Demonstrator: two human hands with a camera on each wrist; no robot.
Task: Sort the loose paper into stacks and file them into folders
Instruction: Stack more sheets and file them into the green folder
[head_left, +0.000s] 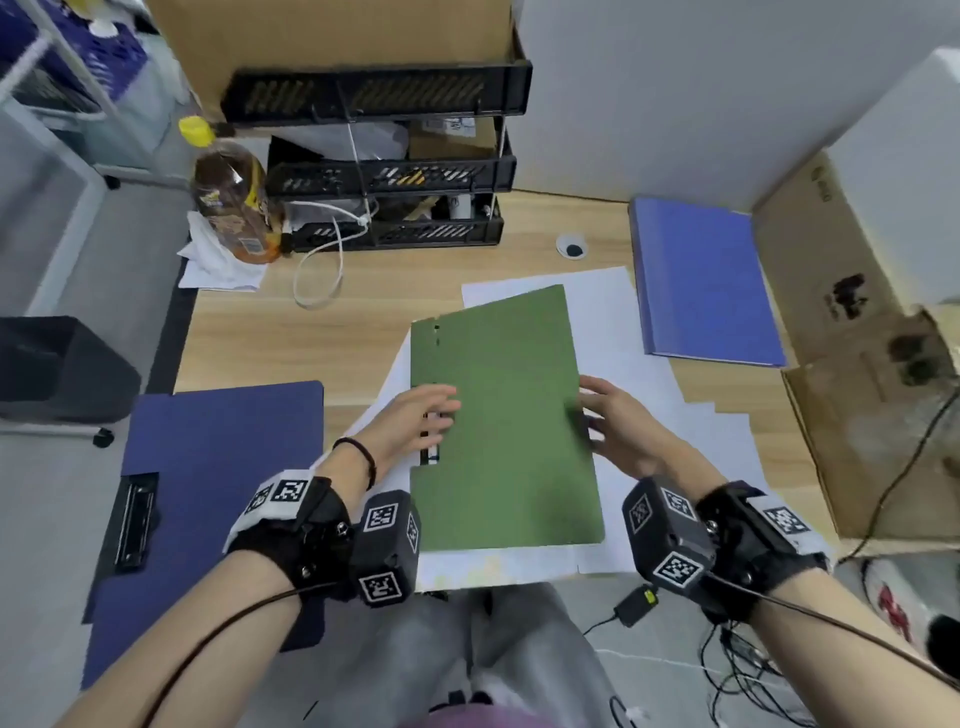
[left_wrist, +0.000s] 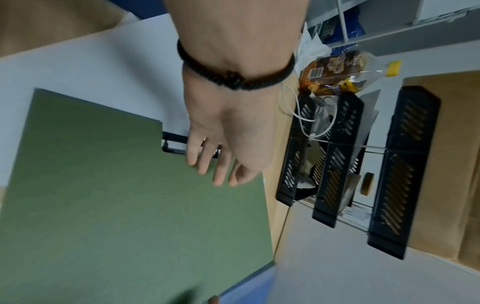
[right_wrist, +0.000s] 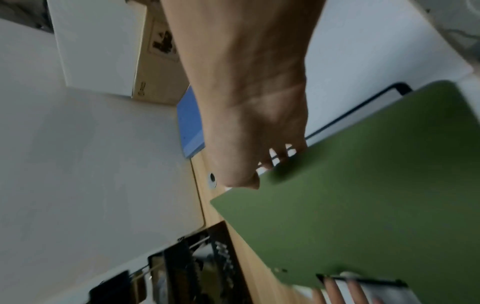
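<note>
A green folder (head_left: 504, 415) (left_wrist: 130, 205) (right_wrist: 363, 195) lies on spread white sheets (head_left: 675, 431) at the middle of the wooden desk (head_left: 291, 332). My left hand (head_left: 415, 421) (left_wrist: 221, 160) rests flat with straight fingers on the folder's left edge, over its black clip (left_wrist: 174, 144). My right hand (head_left: 608, 421) (right_wrist: 259, 154) is at the folder's right edge. Its fingers curl under the cover there, thumb above. In the right wrist view the cover stands slightly raised off the paper.
A dark blue clip folder (head_left: 218, 467) lies open at the left, overhanging the desk edge. A light blue folder (head_left: 701, 280) lies at the back right beside a cardboard box (head_left: 857, 415). Black stacked trays (head_left: 389, 171), a brown drink bottle (head_left: 234, 202) and a white cable (head_left: 322, 270) stand behind.
</note>
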